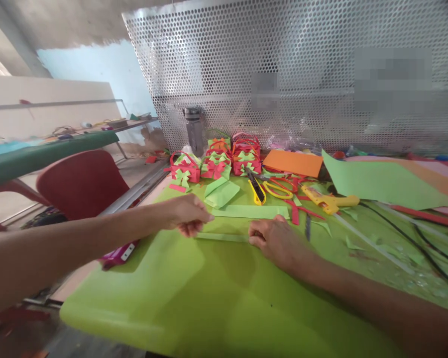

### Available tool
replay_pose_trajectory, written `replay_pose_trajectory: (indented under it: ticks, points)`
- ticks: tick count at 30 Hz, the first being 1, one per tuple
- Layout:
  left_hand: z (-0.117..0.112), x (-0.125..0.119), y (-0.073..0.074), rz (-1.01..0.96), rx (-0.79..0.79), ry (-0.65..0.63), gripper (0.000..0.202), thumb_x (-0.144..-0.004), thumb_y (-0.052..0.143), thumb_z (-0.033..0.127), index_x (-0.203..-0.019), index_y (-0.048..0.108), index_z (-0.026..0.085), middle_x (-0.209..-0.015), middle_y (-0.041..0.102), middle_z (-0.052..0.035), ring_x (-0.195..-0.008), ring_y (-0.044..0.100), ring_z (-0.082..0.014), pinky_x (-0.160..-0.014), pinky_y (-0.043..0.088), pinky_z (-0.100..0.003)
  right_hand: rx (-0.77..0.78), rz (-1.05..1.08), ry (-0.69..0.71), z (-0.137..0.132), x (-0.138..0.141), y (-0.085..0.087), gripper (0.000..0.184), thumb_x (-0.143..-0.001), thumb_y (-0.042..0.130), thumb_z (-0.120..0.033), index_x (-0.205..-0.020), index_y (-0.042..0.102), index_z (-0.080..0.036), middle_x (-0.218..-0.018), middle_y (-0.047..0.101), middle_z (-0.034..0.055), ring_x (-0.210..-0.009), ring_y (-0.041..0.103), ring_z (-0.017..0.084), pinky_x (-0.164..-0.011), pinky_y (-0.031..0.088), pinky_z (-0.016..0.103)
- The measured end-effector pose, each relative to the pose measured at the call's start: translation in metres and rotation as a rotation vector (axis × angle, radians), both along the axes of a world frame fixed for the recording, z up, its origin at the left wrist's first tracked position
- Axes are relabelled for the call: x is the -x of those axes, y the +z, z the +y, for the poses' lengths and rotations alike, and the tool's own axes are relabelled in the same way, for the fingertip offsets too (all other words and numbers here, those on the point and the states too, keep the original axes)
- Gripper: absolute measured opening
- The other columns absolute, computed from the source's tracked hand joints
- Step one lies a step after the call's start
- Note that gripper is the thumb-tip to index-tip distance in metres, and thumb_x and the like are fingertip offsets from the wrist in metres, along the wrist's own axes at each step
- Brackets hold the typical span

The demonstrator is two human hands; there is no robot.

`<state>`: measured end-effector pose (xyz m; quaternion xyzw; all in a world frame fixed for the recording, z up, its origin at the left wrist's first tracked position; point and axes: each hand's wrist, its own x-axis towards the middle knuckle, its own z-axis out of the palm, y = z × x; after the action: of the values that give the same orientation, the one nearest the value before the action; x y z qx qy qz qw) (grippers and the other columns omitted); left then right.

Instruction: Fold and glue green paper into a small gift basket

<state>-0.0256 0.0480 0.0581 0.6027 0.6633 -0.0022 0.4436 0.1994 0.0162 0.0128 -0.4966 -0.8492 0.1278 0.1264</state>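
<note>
Left hand (188,215) reaches in from the left with its fingers pinched together on one end of a narrow strip (222,237) of pale green paper; right hand (274,238) lies knuckles up at the other end, fingers curled down onto it, so the narrow strip runs flat between the two hands, low over the green table (194,298) and near its middle; whether the strip touches the table along its whole length cannot be told; just beyond it lies a wider green band (250,211) of the same paper, and behind that a folded green piece (220,193); further back stands a cluster of small red and green paper baskets (216,161), some with bows on their fronts; to the right of them lie a yellow utility knife (257,191), a pair of yellow-handled scissors (278,189) and a yellow glue gun (330,201), with red paper offcuts scattered among them; an orange sheet (293,162) rests behind the scissors, and a large green sheet (377,181) spreads over the right side of the table; a black cable (414,233) trails across the right part; a perforated metal panel (302,74) rises behind the table, with a grey bottle (194,130) standing before it; a red chair (82,184) stands to the left, beside the table's edge.
</note>
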Motion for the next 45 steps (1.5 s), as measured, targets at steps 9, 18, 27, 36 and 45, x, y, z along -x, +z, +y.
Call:
replay_pose_trajectory:
  ticks: [9, 18, 27, 36, 45]
  points:
    - [-0.015, -0.05, -0.019, 0.213, -0.399, -0.449, 0.008, -0.069, 0.059, 0.023, -0.071, 0.06, 0.016, -0.065, 0.06, -0.0046, -0.074, 0.06, -0.0232, -0.063, 0.044, -0.032, -0.223, -0.327, 0.186, -0.003, 0.001, -0.002, 0.014, -0.08, 0.053, -0.009, -0.077, 0.065, -0.016, -0.075, 0.065, 0.005, -0.074, 0.058, 0.018, -0.072, 0.039, 0.034]
    - [-0.032, -0.041, -0.027, 0.613, -0.807, -0.924, 0.025, -0.07, 0.045, -0.002, -0.08, 0.063, 0.012, -0.075, 0.059, -0.0094, -0.074, 0.055, -0.0229, -0.061, 0.043, -0.032, -0.485, -0.528, 0.33, -0.004, -0.004, -0.012, 0.017, -0.07, 0.055, 0.002, -0.074, 0.061, -0.013, -0.069, 0.061, 0.0065, -0.064, 0.056, 0.017, -0.064, 0.043, 0.032]
    - [-0.02, -0.038, -0.023, 0.355, -0.694, -0.666, 0.024, -0.084, 0.04, 0.015, -0.076, 0.063, 0.013, -0.077, 0.065, -0.0077, -0.072, 0.059, -0.0175, -0.07, 0.044, -0.03, -0.186, -0.282, 0.098, 0.005, -0.009, -0.005, 0.027, -0.076, 0.041, 0.003, -0.083, 0.057, -0.017, -0.075, 0.064, 0.0039, -0.072, 0.059, 0.017, -0.08, 0.037, 0.035]
    - [0.003, -0.031, -0.019, 0.29, -0.52, -0.614, 0.013, -0.066, 0.053, 0.015, -0.065, 0.066, 0.018, -0.061, 0.065, -0.0007, -0.058, 0.059, -0.0146, -0.052, 0.039, -0.022, -0.256, -0.289, 0.204, 0.003, -0.008, -0.006, 0.021, -0.079, 0.049, -0.001, -0.084, 0.061, -0.017, -0.084, 0.059, 0.0055, -0.083, 0.053, 0.019, -0.073, 0.035, 0.033]
    - [-0.012, -0.041, -0.022, 0.344, -0.602, -0.564, 0.017, -0.063, 0.047, 0.008, -0.067, 0.061, 0.018, -0.061, 0.061, -0.0034, -0.059, 0.056, -0.0183, -0.051, 0.032, -0.026, -0.195, -0.308, 0.305, -0.009, 0.0, -0.009, 0.021, -0.078, 0.049, -0.005, -0.087, 0.063, -0.018, -0.079, 0.06, 0.0047, -0.068, 0.053, 0.016, -0.052, 0.027, 0.028]
